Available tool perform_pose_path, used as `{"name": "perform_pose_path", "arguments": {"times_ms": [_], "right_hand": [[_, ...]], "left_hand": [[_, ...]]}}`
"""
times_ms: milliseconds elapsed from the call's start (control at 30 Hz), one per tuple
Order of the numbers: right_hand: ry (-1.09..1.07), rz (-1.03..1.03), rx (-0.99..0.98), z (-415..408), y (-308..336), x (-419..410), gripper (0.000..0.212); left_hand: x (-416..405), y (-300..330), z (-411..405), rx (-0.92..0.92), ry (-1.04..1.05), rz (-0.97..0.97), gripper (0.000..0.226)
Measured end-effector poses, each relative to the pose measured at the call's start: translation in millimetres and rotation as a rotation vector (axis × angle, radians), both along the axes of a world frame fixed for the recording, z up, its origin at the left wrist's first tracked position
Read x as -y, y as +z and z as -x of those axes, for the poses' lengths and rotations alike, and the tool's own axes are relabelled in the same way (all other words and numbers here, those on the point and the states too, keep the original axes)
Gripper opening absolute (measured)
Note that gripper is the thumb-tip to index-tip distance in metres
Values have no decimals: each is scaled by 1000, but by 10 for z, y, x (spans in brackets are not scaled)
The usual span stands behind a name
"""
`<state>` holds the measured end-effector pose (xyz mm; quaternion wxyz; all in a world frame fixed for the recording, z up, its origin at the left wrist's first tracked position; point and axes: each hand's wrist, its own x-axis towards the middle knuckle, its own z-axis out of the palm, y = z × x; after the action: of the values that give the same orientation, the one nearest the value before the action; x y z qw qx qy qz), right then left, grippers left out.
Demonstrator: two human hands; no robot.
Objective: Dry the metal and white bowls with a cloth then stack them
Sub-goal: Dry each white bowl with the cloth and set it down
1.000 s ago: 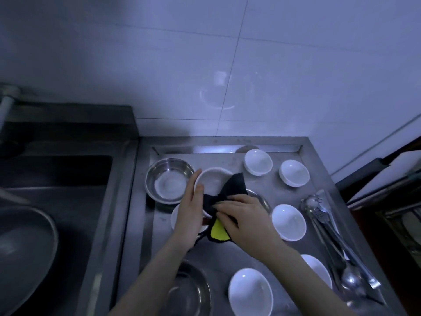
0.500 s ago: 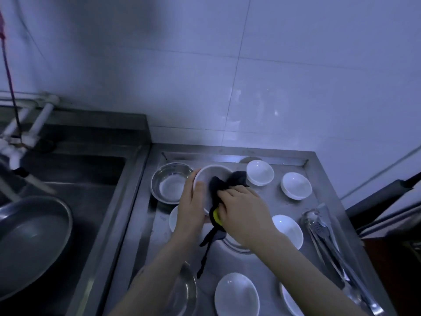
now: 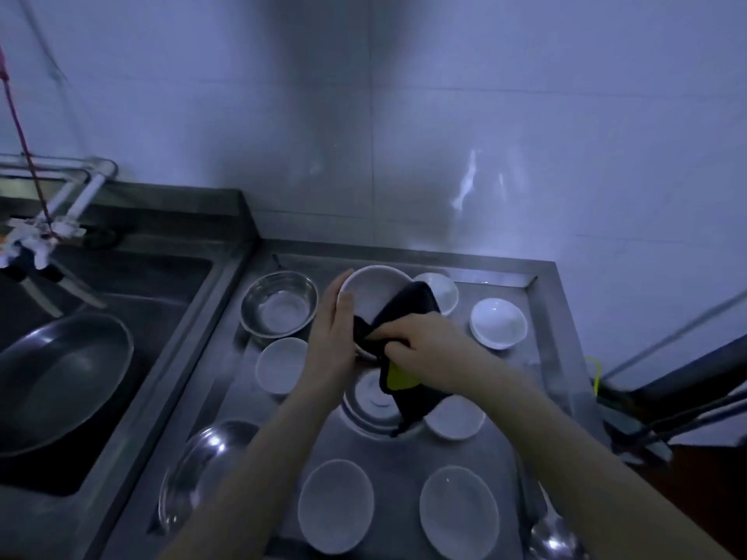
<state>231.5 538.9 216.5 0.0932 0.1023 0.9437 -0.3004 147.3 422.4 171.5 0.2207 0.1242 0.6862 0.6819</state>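
My left hand (image 3: pixel 333 337) grips the left rim of a white bowl (image 3: pixel 370 291), tilted up above the steel drainboard (image 3: pixel 541 301). My right hand (image 3: pixel 428 349) grips a black cloth with a yellow patch (image 3: pixel 404 317) and presses it into the bowl's inside. A metal bowl (image 3: pixel 279 307) stands at the back left. Another metal bowl (image 3: pixel 378 406) sits under my hands, and a third (image 3: pixel 198 470) lies at the front left. Several small white bowls lie around: (image 3: pixel 281 363), (image 3: pixel 499 323), (image 3: pixel 442 293), (image 3: pixel 454 418), (image 3: pixel 335 505), (image 3: pixel 458 511).
A sink (image 3: pixel 121 317) on the left holds a large dark pan (image 3: pixel 56 381), with a tap (image 3: pixel 36 236) behind it. A metal spoon (image 3: pixel 551 531) lies at the front right of the drainboard. Tiled wall rises behind; dark bars stand at the right edge.
My right hand has shifted the cloth to the right inside the white bowl, baring more of the bowl's inside. The camera has tipped upward, so the scene sits lower in view.
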Motion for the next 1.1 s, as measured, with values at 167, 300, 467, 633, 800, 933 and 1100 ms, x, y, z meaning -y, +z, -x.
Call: {"name": "perform_pose_path", "arguments": {"times_ms": [167, 300, 467, 633, 800, 933, 1100], "right_hand": [[102, -390, -67, -44, -186, -132, 42], [69, -188, -146, 156, -206, -51, 55], [78, 96, -59, 141, -149, 57, 45], [97, -198, 30, 80, -61, -45, 37], [77, -337, -178, 224, -249, 50, 50], [60, -53, -194, 398, -159, 174, 50], [128, -89, 73, 371, 19, 87, 42]], "left_hand": [[-124, 42, -168, 2, 54, -1, 24], [-95, 6, -190, 60, 51, -11, 27], [26, 5, -114, 145, 47, -37, 30], [72, -73, -14, 7, 51, -3, 26], [27, -116, -24, 34, 54, -56, 27], [42, -70, 71, 70, 43, -75, 30], [145, -86, 244, 78, 117, -55, 27]]}}
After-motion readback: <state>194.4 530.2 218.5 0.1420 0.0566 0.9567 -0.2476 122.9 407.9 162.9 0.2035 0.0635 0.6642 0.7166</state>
